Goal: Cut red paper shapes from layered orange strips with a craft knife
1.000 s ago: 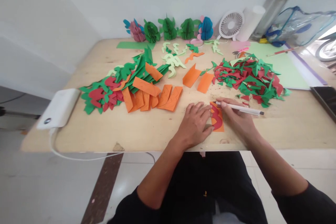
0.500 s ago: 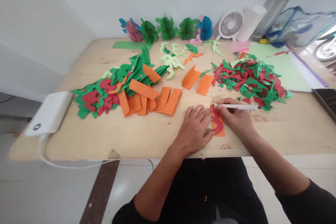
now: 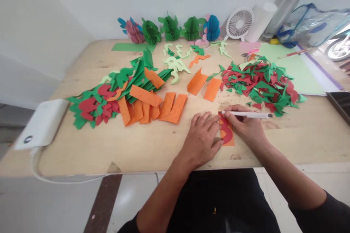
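Observation:
My right hand [image 3: 244,123] grips a white pen [image 3: 253,115], its tip at the upper edge of a small orange paper piece [image 3: 231,142]. On that orange piece lies a wavy red paper cutout [image 3: 226,131]. My left hand [image 3: 203,138] rests with fingers spread out, fingertips pressing the left side of the orange and red papers against the table. To the left are several folded orange paper pieces [image 3: 173,107], some with drawn curved lines. Two more folded orange pieces [image 3: 197,82] stand beyond my hands.
Right of centre is a heap of red and green scraps [image 3: 262,83]. Green cutouts [image 3: 123,76] and red cutouts [image 3: 89,105] pile up at left, near a white power bank [image 3: 43,123] with a cable. Along the wall stand paper figures [image 3: 171,29], a fan [image 3: 240,23] and a bottle [image 3: 291,7].
The camera view has shifted slightly, so the left-hand things appear farther left and lower. Both hands stay at the orange paper, and the pen remains at its upper edge.

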Demonstrator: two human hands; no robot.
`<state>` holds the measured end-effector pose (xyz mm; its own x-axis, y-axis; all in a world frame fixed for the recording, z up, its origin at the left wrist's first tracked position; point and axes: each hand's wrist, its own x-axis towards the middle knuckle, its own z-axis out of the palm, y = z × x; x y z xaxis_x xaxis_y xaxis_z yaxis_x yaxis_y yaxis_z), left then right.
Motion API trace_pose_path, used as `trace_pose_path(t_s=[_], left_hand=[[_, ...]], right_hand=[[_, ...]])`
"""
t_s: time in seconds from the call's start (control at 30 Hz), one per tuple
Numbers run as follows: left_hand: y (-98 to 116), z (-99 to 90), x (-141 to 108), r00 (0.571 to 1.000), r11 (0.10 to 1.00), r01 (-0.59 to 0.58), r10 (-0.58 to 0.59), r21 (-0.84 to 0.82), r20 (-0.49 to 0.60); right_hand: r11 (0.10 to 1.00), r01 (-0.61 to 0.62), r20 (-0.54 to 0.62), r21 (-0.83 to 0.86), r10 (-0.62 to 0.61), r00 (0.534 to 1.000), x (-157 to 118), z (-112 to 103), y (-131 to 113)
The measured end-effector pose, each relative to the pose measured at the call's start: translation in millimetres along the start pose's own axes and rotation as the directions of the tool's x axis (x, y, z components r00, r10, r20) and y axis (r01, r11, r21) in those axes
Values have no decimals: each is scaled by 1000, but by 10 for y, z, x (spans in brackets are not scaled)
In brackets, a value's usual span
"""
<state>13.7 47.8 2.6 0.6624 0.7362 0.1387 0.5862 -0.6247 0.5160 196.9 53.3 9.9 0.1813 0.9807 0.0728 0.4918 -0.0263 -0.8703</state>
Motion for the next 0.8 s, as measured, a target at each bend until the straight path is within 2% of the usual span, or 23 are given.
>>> trace_pose_path(t_s=[0.8], left_hand=[[4,-5,-4,1000,1000,-11,11,18,-2]], right_hand=[[999,5,-4,-35,-5,1000,-32,7,-18]])
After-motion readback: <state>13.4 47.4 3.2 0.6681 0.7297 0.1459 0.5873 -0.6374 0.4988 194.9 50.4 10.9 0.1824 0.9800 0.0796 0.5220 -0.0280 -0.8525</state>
